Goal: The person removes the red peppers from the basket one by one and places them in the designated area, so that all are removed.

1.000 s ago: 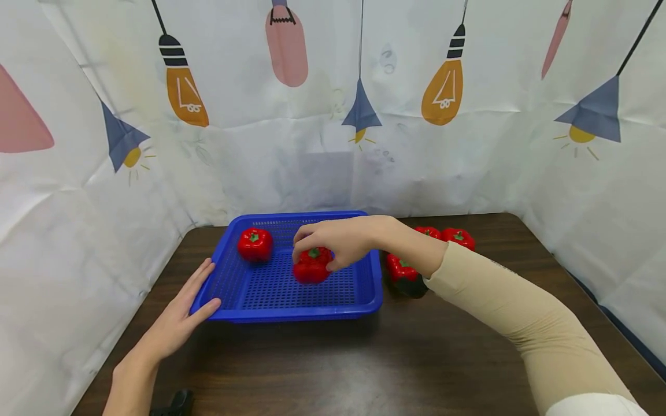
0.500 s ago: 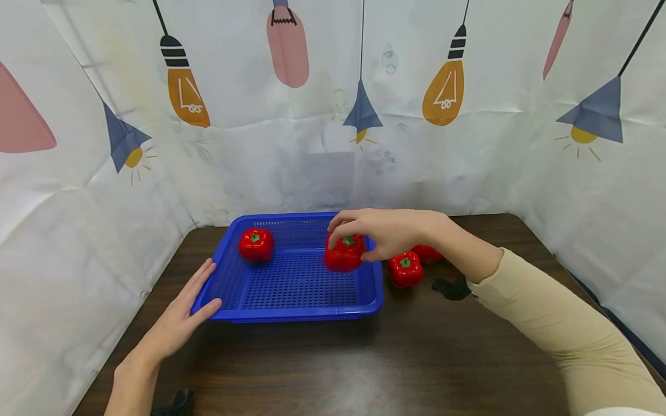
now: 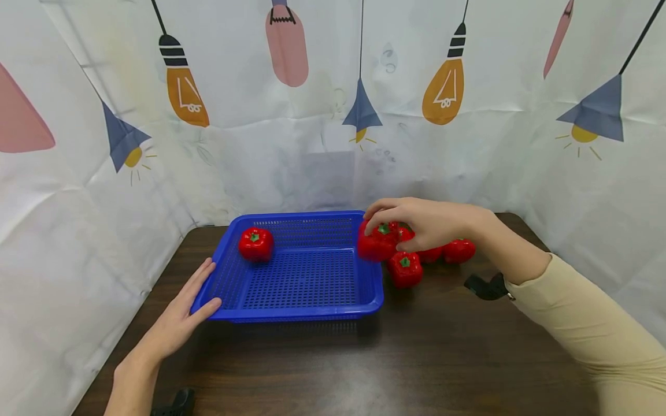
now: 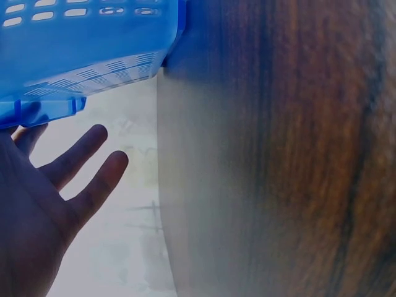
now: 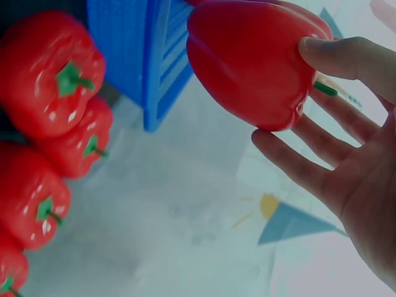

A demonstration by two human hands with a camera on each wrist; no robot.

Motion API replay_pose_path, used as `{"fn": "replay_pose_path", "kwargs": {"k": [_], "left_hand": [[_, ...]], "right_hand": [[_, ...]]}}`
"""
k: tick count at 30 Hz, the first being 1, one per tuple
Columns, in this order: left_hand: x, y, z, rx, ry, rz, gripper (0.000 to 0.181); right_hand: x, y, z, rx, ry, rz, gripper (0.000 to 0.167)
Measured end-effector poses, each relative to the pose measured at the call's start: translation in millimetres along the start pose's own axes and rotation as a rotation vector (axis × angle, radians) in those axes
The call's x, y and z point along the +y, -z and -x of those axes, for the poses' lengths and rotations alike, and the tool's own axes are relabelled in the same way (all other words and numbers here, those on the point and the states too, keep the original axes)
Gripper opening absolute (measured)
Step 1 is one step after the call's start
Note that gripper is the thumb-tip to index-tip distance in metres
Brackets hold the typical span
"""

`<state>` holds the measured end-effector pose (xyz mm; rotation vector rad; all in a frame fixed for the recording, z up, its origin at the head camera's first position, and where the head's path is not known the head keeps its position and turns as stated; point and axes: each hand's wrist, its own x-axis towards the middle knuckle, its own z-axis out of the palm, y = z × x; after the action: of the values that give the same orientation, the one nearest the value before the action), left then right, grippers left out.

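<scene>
My right hand (image 3: 429, 222) grips a red bell pepper (image 3: 373, 245) over the right rim of the blue plastic basket (image 3: 291, 315). In the right wrist view the thumb presses this bell pepper (image 5: 253, 62) near its green stem, with fingers on the other side. A second red bell pepper (image 3: 255, 244) sits at the back left inside the basket. My left hand (image 3: 174, 325) rests against the basket's left side, its fingers fairly straight and the thumb by the front corner. From the left wrist, several fingertips (image 4: 114, 162) show spread below the basket's wall (image 4: 80, 37).
Several more red bell peppers (image 3: 405, 270) are grouped on the dark wooden table (image 3: 333, 370), right of the basket. A black strap (image 3: 486, 287) is at the right wrist, and a dark object (image 3: 179, 401) shows at the near left. Printed white cloth (image 3: 291, 156) encloses the table.
My right hand has carried the gripped bell pepper from the basket's middle rightward to above its right rim. More of the peppers on the table now show. The left hand has stayed put.
</scene>
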<state>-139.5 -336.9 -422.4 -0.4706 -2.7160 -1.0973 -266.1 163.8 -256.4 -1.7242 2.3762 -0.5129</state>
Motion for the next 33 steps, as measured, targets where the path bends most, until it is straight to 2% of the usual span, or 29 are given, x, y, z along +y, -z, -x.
{"fn": "replay_pose_path", "kwargs": {"k": [11, 21, 28, 33], "left_hand": [[0.2, -1.2, 2.4, -0.003, 0.005, 0.017, 0.073], [-0.1, -1.5, 1.9, -0.004, 0.001, 0.017, 0.073], [-0.2, -0.1, 0.9, -0.004, -0.005, 0.012, 0.073], [0.3, 0.3, 0.0, -0.008, 0.005, 0.009, 0.073]], "right_hand": [[12.7, 3.7, 40.1, -0.003, -0.119, 0.02, 0.049], [23.0, 1.6, 70.1, -0.004, -0.209, -0.007, 0.054], [31.3, -5.3, 89.6, 0.022, -0.226, 0.004, 0.054], [38.7, -14.5, 99.2, 0.025, -0.247, -0.031, 0.056]]}}
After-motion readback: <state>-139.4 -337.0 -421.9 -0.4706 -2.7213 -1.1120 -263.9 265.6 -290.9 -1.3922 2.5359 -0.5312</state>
